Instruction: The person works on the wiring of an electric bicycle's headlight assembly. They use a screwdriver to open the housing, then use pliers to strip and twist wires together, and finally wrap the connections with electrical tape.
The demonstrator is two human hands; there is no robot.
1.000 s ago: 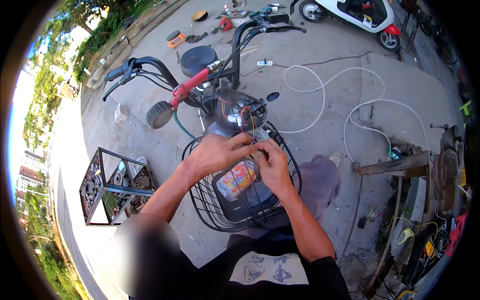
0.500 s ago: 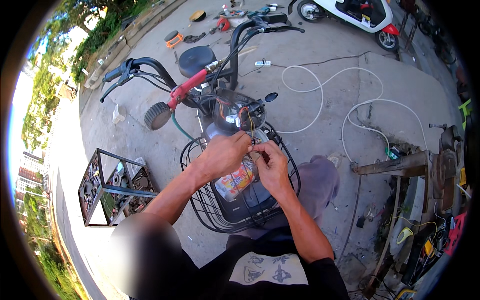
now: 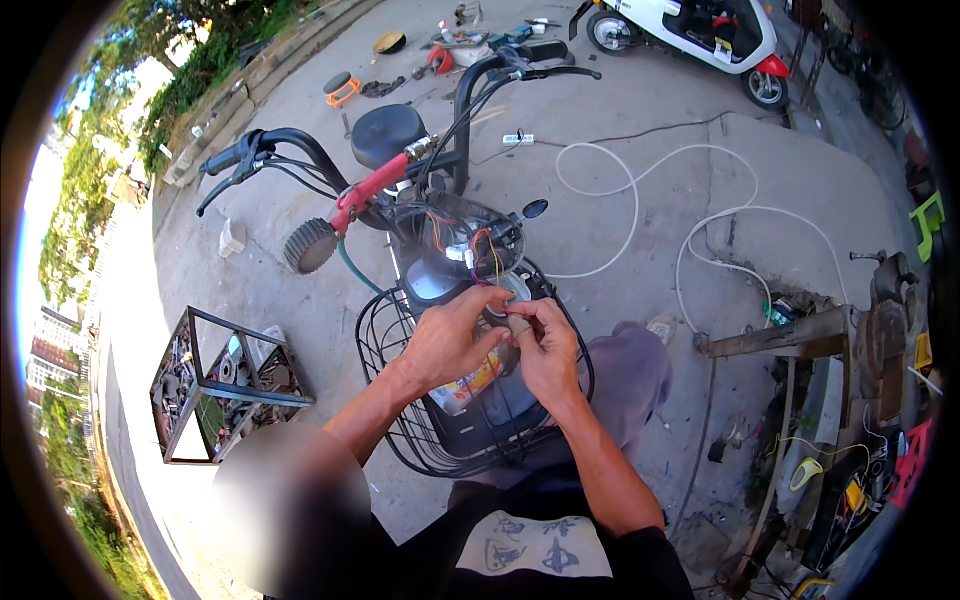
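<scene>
Black wire mesh frames the whole business: a front basket (image 3: 400, 420) on an electric bike, with both of the person's hands working just above its rim. Compared with a second ago, almost nothing has shifted; the hands sit at the same spot, only drawn a touch closer together, so this reads as fine, patient finger work that is still going on rather than a finished step.

The left hand (image 3: 450, 340) is curled, fingers closed toward the thumb, apparently pinching something small that I cannot make out. The right hand (image 3: 545, 350) meets it fingertip to fingertip, also closed in a pinch; whether it grips a wire end or a small connector is hidden by the fingers.

Just beyond the fingertips hangs a bundle of loose wires (image 3: 470, 240), red, orange and yellow, spilling out of the opened headlight housing (image 3: 440, 275) below the handlebar (image 3: 300, 150). A colourful packet (image 3: 465, 385) lies in the basket beneath the hands. A white cable (image 3: 640, 200) snakes over the concrete ground, well apart.
</scene>
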